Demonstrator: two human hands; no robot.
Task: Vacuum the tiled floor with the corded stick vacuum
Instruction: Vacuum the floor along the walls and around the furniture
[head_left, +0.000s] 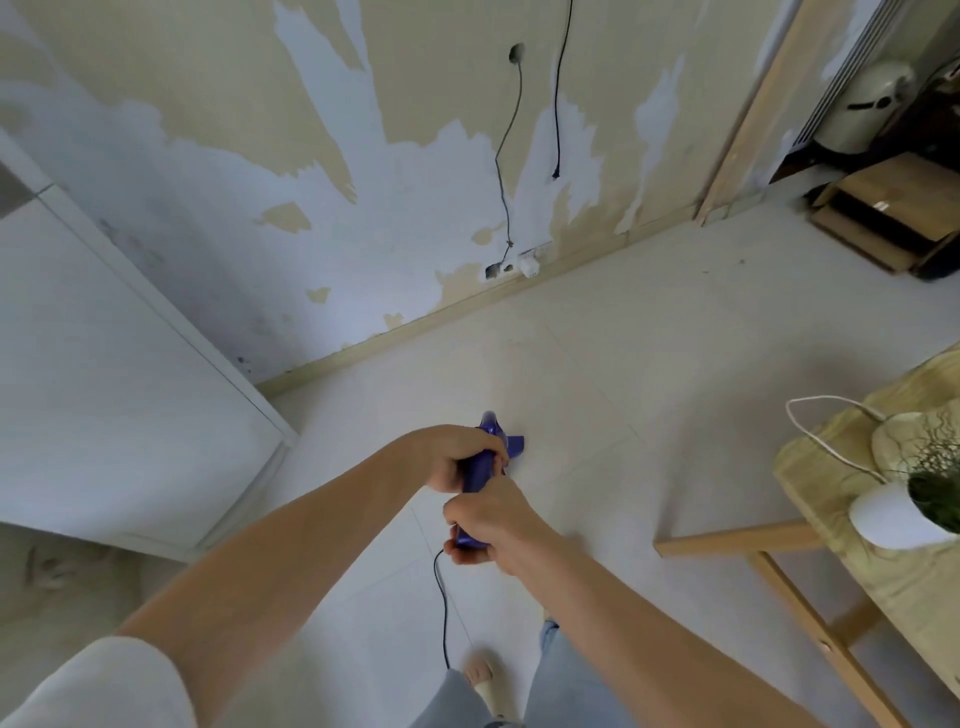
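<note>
Both hands clamp the purple stick vacuum (480, 467) handle, left hand (457, 462) ahead of right hand (488, 527); its long axis runs forward-down to the tiled floor (649, 364) beyond.

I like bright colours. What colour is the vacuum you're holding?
Purple. The vacuum shows between both hands in the head view.

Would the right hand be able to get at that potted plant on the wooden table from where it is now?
Probably, but not at once. The right hand grips the purple vacuum along with the left hand. The plant stands at the table edge to the right, with bare floor between; it must let go first.
</note>
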